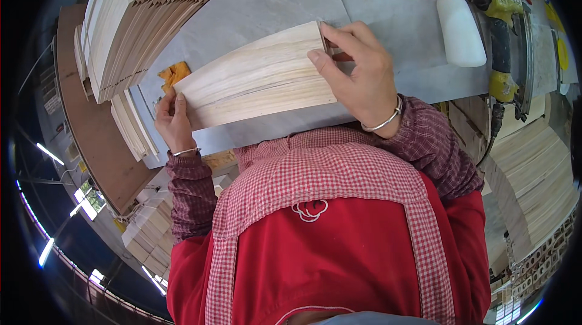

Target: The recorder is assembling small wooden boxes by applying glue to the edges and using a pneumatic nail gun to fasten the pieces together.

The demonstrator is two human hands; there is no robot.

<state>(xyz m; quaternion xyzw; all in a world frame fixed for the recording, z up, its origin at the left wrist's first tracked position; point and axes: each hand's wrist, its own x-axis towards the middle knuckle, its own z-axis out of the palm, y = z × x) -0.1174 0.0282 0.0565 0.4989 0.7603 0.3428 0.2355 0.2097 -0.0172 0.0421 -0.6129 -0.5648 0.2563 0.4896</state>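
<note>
A pale wooden board (254, 79) with dark grain streaks is held between my two hands, over the near edge of the grey worktable (267, 3). My left hand (174, 120) pinches its left end, thumb toward the top face. At the other end, my right hand (362, 69) grips the short edge, with the thumb on the upper face and fingers around the far side. The underside of the board is hidden. Just beyond my left fingers lies a crumpled orange-yellow cloth (174, 75).
Tall stacks of wooden boards (136, 28) stand at the left. A white glue bottle (459, 28) with a red nozzle lies at the right, beside a yellow-green and black nail gun (502, 40) with a hose. More stacked wood (539, 173) stands lower right.
</note>
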